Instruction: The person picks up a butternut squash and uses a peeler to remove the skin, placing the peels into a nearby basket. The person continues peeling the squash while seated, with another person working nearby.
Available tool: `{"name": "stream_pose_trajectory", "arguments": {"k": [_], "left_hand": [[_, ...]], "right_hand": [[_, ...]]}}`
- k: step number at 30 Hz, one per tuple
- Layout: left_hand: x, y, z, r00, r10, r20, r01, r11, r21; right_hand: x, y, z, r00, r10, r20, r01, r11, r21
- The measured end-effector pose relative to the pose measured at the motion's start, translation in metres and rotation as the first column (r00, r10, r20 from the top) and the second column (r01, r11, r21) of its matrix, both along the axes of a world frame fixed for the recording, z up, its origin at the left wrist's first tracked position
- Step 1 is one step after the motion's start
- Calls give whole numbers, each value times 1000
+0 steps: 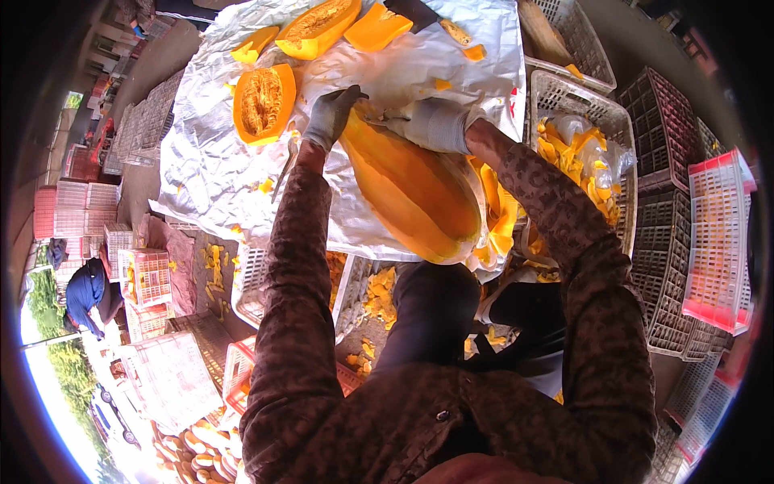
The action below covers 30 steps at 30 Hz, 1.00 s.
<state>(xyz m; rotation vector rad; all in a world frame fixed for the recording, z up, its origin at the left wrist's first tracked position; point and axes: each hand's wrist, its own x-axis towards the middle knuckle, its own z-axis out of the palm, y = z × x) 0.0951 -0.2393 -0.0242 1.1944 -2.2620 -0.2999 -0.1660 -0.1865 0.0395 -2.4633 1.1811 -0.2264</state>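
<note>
A long, peeled orange pumpkin (417, 181) lies slantwise on a white plastic sheet (230, 187), its near end by my knees. My left hand (331, 115), in a pale glove with dark fingers, grips the pumpkin's far, narrow end. Close beside it, my gloved right hand (432, 123) is closed around a small metal-tipped tool (378, 120), its tip against the pumpkin; most of the tool is hidden. A halved pumpkin (264, 104) with seeds showing is left of my left hand. A slim metal utensil (284, 169) rests beside my left forearm.
Cut pumpkin pieces (317, 27) and a wooden-handled cleaver (423, 15) lie at the far edge. Orange peelings (499, 206) hang near my right knee. Plastic crates (629, 175) line the right side, one with peelings. A person in blue (87, 290) bends among crates at left.
</note>
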Motion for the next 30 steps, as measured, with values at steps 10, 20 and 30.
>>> {"name": "stream_pose_trajectory", "arguments": {"k": [10,20,30], "left_hand": [[-7,-21,-4,979,-38,201,61,992,-108],[-16,-13,-5,993,-63,97,73,992,-106],[-15,-16,-1,974,186,-131,-113,894,433]], "right_hand": [[-101,130,48,999,-49,19,45,981,189],[-154,260,29,948,-318,14,295,893,340],[-48,41,5,937,-24,349,90,981,-174]]}}
